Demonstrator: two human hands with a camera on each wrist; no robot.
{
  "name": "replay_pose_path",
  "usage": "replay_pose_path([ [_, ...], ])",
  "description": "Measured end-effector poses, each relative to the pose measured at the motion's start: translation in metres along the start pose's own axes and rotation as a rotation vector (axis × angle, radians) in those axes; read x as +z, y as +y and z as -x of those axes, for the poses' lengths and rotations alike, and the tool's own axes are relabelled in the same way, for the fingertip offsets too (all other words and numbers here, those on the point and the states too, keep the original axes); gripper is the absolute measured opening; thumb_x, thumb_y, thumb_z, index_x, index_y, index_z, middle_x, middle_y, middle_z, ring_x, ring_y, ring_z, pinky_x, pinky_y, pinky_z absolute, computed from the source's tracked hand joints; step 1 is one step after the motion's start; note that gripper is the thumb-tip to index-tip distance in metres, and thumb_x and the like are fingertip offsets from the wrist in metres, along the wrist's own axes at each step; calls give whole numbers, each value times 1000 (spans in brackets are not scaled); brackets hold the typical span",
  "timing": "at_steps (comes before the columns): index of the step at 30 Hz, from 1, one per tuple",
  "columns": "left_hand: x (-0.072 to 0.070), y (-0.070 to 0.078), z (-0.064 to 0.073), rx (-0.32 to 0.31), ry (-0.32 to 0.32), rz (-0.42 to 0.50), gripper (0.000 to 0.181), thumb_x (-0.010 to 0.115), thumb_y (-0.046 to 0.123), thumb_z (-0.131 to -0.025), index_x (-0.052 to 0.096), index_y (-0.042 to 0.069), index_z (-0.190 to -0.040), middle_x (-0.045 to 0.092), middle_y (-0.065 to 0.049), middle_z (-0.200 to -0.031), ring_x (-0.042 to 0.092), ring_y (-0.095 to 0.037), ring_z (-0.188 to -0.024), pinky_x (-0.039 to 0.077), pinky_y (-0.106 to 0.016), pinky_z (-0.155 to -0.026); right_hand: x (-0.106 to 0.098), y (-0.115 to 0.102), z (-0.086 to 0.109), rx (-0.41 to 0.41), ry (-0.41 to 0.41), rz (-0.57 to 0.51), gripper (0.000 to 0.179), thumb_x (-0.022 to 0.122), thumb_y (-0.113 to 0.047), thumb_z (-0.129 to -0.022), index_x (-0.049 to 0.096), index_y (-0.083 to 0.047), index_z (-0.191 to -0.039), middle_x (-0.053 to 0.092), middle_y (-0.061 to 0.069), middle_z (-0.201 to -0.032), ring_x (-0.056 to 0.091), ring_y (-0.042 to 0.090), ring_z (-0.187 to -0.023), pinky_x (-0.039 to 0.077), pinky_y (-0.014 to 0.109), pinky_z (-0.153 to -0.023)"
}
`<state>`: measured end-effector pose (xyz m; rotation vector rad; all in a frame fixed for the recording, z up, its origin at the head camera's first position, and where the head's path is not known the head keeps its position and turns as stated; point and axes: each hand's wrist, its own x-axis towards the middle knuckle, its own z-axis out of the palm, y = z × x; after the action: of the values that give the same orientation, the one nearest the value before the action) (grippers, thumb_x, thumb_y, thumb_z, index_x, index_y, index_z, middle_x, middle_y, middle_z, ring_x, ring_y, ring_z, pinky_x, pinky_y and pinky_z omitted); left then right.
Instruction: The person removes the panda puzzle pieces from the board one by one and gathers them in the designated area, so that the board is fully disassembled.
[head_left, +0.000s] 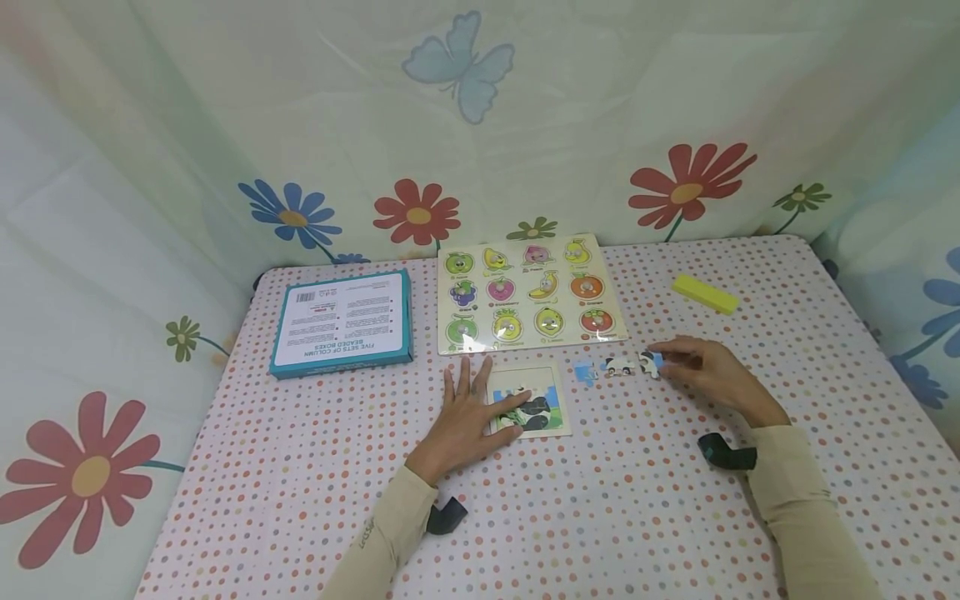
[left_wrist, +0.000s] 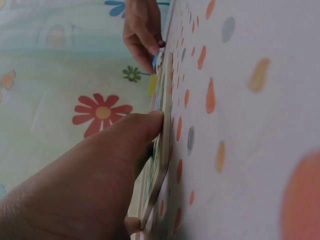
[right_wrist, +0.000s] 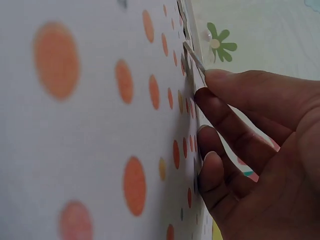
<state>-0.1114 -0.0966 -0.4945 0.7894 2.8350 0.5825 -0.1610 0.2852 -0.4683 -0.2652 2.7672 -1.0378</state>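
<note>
My left hand lies with spread fingers across a small puzzle board, thumb and index finger over its assembled panda picture. The board's upper part shows bare wood. In the left wrist view, the thumb presses on the board's edge. To the right, my right hand pinches a panda puzzle piece between thumb and fingers. The right wrist view shows that piece tilted, one edge raised off the tablecloth. Beside it lie a panda-face piece and a blue piece.
A fruit peg board lies just behind the puzzle board. A teal-edged box sits at the back left, and a yellow block at the back right. The dotted tablecloth ends at a floral curtain.
</note>
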Motion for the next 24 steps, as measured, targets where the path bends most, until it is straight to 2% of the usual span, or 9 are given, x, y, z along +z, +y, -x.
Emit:
replay_pose_path([
  [11, -1, 0, -1, 6, 5, -3, 51, 42, 61, -94, 39, 46, -142, -3, -16, -161, -14, -44, -143, -9, -63, -111, 0, 0, -3, -37, -27, 33, 35, 60, -9, -95, 58, 1, -128, 57, 19, -115, 55, 35, -105, 46, 51, -88],
  [17, 0, -1, -1, 3, -7, 11, 50, 42, 61, -94, 39, 47, -142, -4, -17, -160, -16, -44, -142, -10, -63, -110, 1, 0, -2, -30, -18, 20, 36, 61, -9, -94, 57, 0, -129, 57, 21, -119, 54, 36, -107, 45, 49, -87],
  [20, 1, -1, -1, 0, -6, 16, 49, 42, 61, -94, 40, 48, -141, -5, -17, -160, -16, -44, -142, -10, -63, -110, 1, -1, -2, -23, 5, 5, 37, 61, -8, -93, 57, -1, -129, 58, 20, -116, 54, 31, -101, 45, 42, -82],
  [24, 1, 1, -1, 17, 1, 32, 46, 44, 59, -95, 44, 47, -139, -3, -15, -161, -15, -44, -143, -9, -63, -111, -1, -6, -3, -56, 67, -7, 35, 59, -15, -95, 58, -1, -128, 61, 21, -114, 53, 14, -90, 45, 26, -73],
])
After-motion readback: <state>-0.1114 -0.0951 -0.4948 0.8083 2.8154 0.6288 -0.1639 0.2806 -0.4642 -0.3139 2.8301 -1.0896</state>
